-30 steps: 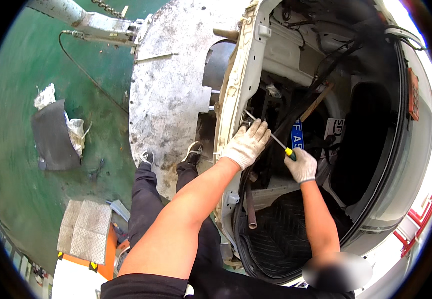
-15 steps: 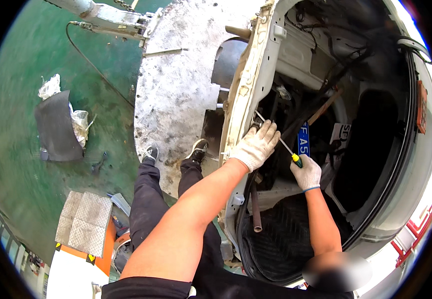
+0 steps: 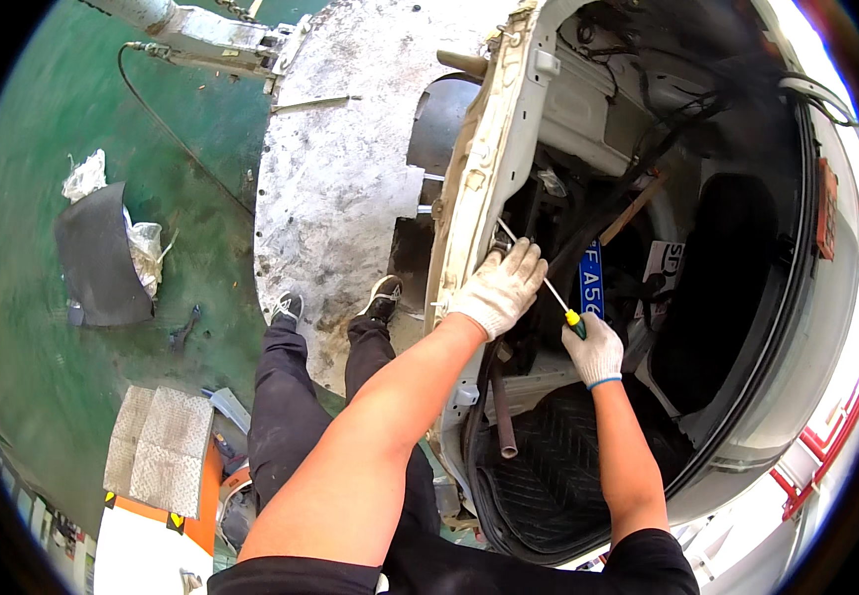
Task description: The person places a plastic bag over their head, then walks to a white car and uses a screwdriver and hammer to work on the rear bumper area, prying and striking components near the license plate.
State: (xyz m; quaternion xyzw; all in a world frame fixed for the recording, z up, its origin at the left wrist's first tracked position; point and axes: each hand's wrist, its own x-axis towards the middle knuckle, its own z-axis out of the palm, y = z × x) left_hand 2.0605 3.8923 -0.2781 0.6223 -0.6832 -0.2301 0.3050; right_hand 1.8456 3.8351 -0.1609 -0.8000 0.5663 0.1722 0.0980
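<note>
In my gloved right hand (image 3: 593, 350) is the yellow-and-green handle of a long screwdriver (image 3: 556, 297), the fingers wrapped round it. Its thin metal shaft runs up and left, passing under the fingers of my left hand (image 3: 499, 290). That hand, also in a pale work glove, lies closed over the shaft, at the inner side of the car body's bare rear edge (image 3: 479, 178). Beyond the fingers the shaft shows again, but whatever its tip touches is too dark to make out. The open car trunk (image 3: 549, 426) lies below both hands.
Inside the trunk are a blue plate (image 3: 590, 283), a white plate (image 3: 660, 268), a wooden stick (image 3: 633, 208) and a rusty pipe (image 3: 503, 412). Black cables hang across it. A grey panel (image 3: 102, 256) lies on the green floor, left of the metal platform (image 3: 320, 178).
The whole view has shifted slightly left. Both hands keep nearly the same place on the screwdriver and against the car body.
</note>
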